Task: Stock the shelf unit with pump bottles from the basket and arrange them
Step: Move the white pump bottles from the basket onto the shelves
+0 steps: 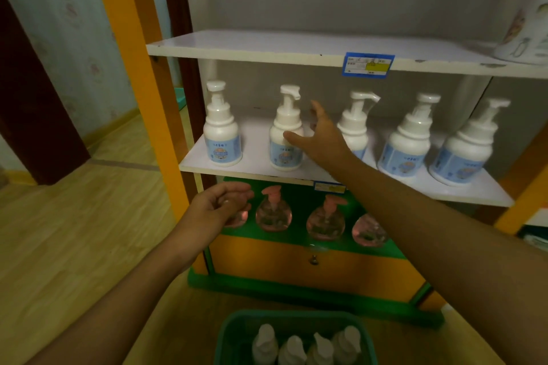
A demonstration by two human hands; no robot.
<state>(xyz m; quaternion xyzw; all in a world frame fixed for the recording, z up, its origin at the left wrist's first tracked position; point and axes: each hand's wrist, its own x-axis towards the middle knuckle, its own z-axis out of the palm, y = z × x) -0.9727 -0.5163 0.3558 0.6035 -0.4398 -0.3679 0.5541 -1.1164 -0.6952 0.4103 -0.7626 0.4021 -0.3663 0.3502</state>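
Observation:
Several white pump bottles with blue labels stand in a row on the middle white shelf (255, 164). My right hand (318, 136) reaches in with fingers spread, thumb against the second bottle (286, 135), just left of the third bottle (355, 124). My left hand (221, 204) hovers below the shelf's front edge, fingers relaxed, holding nothing. A green basket (234, 332) at the bottom holds several more white pump bottles (265, 342).
The upper white shelf (267, 49) carries a blue price tag (368, 65) and a patterned white container (525, 35) at far right. Pink round pump bottles (273, 212) stand on the green lower shelf above an orange drawer (296, 261). An orange post (142, 83) frames the left side.

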